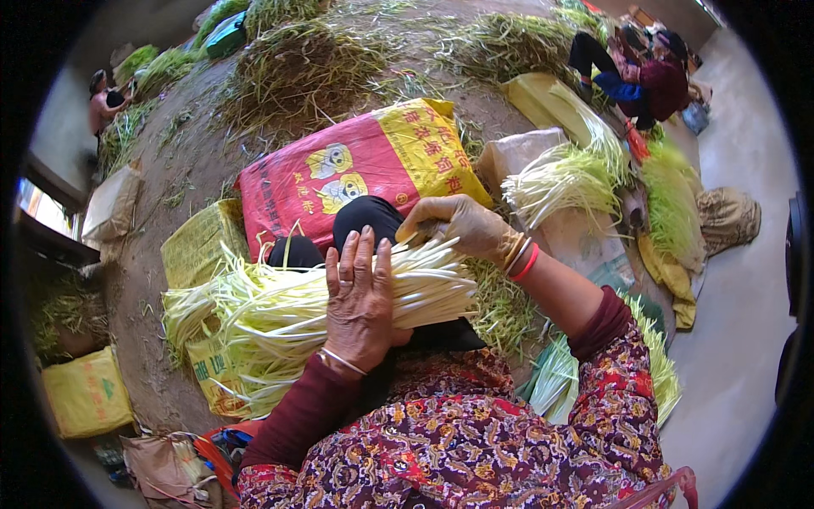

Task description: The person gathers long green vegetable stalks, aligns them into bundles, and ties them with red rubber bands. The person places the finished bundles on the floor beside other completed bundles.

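Note:
A thick bundle of pale yellow-white stalks, perhaps blanched chives, (280, 318) lies across my lap, its white ends to the right. My bare left hand (361, 292) presses flat over the bundle, fingers pointing away from me, a ring on one finger; the thumb side is partly hidden. My right hand (461, 229), in a tan thin glove, is bent just above the white ends, with its fingertips curled together at the stalks' upper edge. Whether it pinches a stalk cannot be told. Beyond my knees lies a red and yellow woven sack (356, 168).
More pale stalks (563, 181) lie on sacks to the right. Heaps of green-brown plant litter (305, 70) cover parts of the floor ahead. A yellow sack (88, 392) is at the lower left. One person (658, 79) sits at the upper right, another (105, 105) is at the far left.

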`<control>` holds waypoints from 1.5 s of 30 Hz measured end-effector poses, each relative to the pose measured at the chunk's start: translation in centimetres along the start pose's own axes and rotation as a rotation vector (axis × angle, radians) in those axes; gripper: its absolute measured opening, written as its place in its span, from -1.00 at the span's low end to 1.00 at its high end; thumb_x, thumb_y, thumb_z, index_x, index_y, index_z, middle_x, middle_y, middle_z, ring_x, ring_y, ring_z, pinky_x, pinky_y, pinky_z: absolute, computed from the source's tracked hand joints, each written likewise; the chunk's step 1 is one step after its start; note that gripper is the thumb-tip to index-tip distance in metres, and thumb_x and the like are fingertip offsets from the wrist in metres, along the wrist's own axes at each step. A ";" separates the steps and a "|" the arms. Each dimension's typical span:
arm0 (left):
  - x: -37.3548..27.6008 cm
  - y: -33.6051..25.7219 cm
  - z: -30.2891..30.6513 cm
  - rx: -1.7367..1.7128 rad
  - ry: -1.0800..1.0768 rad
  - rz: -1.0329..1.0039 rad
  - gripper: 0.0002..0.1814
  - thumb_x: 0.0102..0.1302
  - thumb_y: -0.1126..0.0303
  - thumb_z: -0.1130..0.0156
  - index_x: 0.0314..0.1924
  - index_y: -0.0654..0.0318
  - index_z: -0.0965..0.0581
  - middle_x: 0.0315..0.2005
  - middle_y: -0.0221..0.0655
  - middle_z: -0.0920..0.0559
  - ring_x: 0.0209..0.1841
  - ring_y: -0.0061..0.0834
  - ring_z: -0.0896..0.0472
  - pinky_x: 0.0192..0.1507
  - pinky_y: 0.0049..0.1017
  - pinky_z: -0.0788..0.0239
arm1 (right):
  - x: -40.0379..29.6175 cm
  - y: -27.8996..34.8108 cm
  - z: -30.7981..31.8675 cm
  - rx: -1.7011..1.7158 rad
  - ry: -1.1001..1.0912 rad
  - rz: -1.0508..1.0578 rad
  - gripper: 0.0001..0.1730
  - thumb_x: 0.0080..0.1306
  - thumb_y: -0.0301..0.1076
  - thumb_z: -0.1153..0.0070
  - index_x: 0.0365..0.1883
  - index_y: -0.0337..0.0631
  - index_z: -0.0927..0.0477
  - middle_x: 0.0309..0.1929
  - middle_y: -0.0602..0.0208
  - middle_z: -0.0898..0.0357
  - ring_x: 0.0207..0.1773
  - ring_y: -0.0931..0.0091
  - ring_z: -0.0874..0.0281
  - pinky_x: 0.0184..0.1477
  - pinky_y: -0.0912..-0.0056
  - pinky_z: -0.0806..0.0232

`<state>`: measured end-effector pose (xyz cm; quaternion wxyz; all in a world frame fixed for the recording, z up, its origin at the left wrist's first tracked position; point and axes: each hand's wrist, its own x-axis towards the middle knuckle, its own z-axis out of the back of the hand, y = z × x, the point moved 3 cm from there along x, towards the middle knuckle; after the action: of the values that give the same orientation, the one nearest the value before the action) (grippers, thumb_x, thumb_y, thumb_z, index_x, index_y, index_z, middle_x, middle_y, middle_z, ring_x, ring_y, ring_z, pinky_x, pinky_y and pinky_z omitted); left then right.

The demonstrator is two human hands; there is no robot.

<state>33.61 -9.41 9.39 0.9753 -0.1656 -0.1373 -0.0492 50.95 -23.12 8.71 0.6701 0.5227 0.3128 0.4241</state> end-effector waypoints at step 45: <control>2.4 -2.2 -1.2 0.082 0.251 0.155 0.18 -0.45 0.37 -0.68 0.33 0.35 -0.34 0.08 -0.04 -0.55 0.11 -0.01 -0.57 0.24 -0.06 -0.32 | -17.0 -30.0 5.7 0.603 -1.070 -0.528 -0.73 0.49 -0.12 -0.23 -0.21 -0.15 -0.71 -0.52 0.60 -0.51 -0.60 0.77 -0.20 -0.60 0.63 -0.04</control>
<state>35.95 -12.03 9.66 0.9917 -0.1284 -0.0030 0.0116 55.59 -43.65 -19.22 0.6387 0.7313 0.1599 -0.1779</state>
